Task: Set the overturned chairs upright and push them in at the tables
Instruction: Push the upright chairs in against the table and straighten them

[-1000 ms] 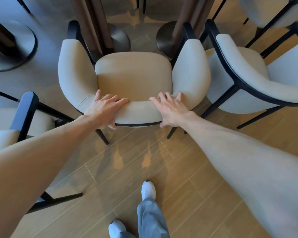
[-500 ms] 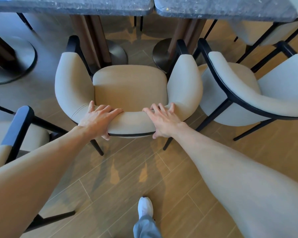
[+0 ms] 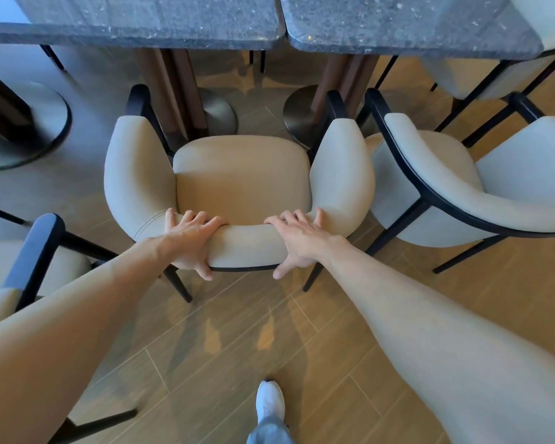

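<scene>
A beige upholstered armchair with black legs stands upright in front of me, its seat facing two dark stone tabletops. My left hand grips the curved backrest on its left part, fingers over the top and thumb behind. On the right part of the same backrest rests my right hand, gripping the same way. The chair's front edge is just short of the table edge.
A second beige chair stands upright close on the right, nearly touching the held chair's arm. Another chair sits at the left edge. Two table pedestals with round metal bases stand behind the seat. My white shoe is on the wooden floor.
The chair has slid forward toward the tables with both hands on its backrest. The tabletops have come into view at the top, and my foot has stepped forward.
</scene>
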Motion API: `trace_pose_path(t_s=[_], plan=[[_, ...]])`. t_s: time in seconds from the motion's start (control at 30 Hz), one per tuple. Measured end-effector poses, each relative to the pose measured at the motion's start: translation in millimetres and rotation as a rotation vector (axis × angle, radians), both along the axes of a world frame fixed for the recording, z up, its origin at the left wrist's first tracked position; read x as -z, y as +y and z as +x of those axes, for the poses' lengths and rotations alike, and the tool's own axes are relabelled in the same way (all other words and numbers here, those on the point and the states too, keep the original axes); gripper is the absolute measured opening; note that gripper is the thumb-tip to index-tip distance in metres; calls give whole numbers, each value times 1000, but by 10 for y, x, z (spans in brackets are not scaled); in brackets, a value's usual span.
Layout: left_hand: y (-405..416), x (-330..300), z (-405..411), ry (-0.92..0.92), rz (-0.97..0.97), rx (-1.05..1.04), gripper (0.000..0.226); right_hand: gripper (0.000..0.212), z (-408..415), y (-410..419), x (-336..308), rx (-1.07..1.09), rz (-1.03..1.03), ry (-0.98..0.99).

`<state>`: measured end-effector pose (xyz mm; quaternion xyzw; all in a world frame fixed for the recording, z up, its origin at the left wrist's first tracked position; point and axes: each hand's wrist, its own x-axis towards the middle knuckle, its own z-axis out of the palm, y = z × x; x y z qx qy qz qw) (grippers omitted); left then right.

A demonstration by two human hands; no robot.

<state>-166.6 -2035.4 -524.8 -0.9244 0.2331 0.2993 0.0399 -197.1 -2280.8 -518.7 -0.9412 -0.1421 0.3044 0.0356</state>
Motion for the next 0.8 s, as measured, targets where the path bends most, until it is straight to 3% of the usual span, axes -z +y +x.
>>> trace_pose_path(t_s=[0.1, 0.17, 0.27, 0.37, 0.53, 0.63, 0.73, 0.8], plan=[[-23, -107, 155, 190, -170, -239, 84, 91, 132, 51, -91, 196, 164, 97], [-62, -55, 146, 126, -259, -374, 67, 78, 129, 128, -79, 252, 197, 42], [-48, 148, -32, -110, -94, -122, 45, 70, -39, 232, 17, 166, 98, -72], [0, 205, -63, -124, -92, -110, 44, 68, -99, 247, 30, 158, 81, -134], [-59, 162, -237, -197, -201, -227, 64, 67, -127, 240, -43, 156, 83, -111], [-98, -40, -324, -126, -496, -428, 58, 67, -177, 261, -164, 286, 268, -75], [-164, -528, -302, 54, -1084, -921, 61, 65, -148, 373, -494, 607, 797, -36], [-208, -949, -302, 5, -1354, -1080, 57, 61, -134, 473, -804, 695, 1048, -92]])
